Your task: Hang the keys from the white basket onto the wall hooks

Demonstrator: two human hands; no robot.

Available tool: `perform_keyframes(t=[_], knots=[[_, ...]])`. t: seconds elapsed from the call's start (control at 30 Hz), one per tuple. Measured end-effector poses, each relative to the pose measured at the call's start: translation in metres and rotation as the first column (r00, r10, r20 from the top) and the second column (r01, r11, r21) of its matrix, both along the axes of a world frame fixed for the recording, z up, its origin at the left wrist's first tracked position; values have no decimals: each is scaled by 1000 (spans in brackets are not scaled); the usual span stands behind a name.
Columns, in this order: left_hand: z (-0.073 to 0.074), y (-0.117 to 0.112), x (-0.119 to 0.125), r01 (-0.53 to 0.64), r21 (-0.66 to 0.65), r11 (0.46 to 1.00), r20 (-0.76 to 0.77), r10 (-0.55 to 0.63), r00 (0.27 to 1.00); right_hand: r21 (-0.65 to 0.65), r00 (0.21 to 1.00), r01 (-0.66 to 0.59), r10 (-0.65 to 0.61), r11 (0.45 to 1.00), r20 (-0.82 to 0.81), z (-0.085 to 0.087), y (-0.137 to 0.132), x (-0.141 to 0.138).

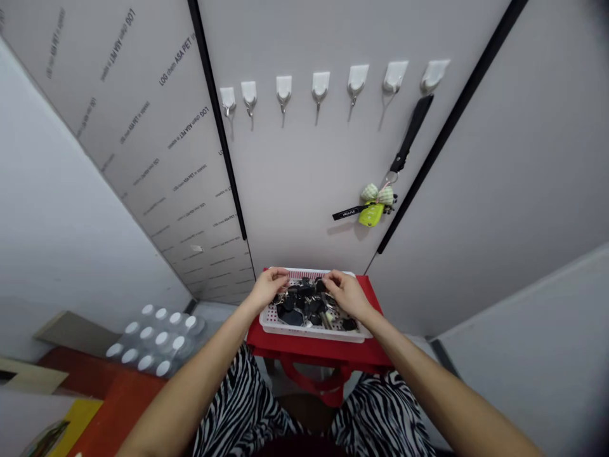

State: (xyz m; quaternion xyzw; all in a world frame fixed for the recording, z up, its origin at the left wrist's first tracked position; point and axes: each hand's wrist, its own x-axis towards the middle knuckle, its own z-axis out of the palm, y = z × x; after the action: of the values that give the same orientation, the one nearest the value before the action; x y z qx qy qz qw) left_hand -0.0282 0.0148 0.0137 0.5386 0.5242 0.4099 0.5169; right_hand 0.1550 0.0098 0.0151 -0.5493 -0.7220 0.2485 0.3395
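A white perforated basket (pixel 285 325) full of dark keys and key fobs (pixel 304 306) sits on a red stool or bag (pixel 314 349) in front of me. My left hand (pixel 270 285) reaches into the basket's left side, fingers curled among the keys. My right hand (pixel 346 293) is over the right side, fingers pinched on something in the pile that I cannot make out. On the wall above, a row of white adhesive hooks (pixel 320 86) runs across. The rightmost hook (pixel 434 75) holds a black strap with a yellow-green key fob (pixel 372 214).
A shrink-wrapped pack of bottles with white caps (pixel 155 339) lies on the floor at the left, beside cardboard and orange sheets (pixel 114 400). Black vertical strips (pixel 216 114) divide the wall panels. My legs in zebra-striped trousers (pixel 238 406) are below.
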Motion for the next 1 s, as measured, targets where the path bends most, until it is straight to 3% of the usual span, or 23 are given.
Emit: perform_keyframes(t=[0.07,0.13,0.2,0.3,0.4,0.5,0.57,0.73,0.8,0.87,1.0], knots=[[0,-4,-3,160,92,983,-304,-125,944,35,996,22,-25,999,87,1,0,6],[3,-11,-5,395,138,908,-601,-240,762,100,985,25,-42,995,168,1,-2,9],[7,-17,-6,572,111,812,-798,-270,538,141,975,-31,-1,990,224,1,-4,8],[10,-20,-5,628,76,775,-933,-166,319,102,941,-201,162,974,298,-2,-9,2],[8,-17,-5,630,88,772,-968,-81,236,31,871,-320,281,947,402,-7,-13,-6],[4,-13,-9,645,110,756,-964,-75,253,-5,830,-338,301,941,469,-9,-16,-9],[4,-11,-12,625,134,769,-946,-87,311,-4,831,-333,295,943,471,-9,-17,-8],[19,-1,-9,510,162,845,-746,-233,623,82,873,-286,224,955,433,-5,-21,-11],[25,4,-6,479,178,860,-661,-256,706,81,862,-287,220,954,457,-3,-21,-16],[26,8,-5,466,194,863,-650,-243,720,34,818,-327,264,945,511,-1,-21,-22],[17,6,-11,481,172,859,-761,-194,619,-13,711,-429,346,903,611,4,-20,-36]])
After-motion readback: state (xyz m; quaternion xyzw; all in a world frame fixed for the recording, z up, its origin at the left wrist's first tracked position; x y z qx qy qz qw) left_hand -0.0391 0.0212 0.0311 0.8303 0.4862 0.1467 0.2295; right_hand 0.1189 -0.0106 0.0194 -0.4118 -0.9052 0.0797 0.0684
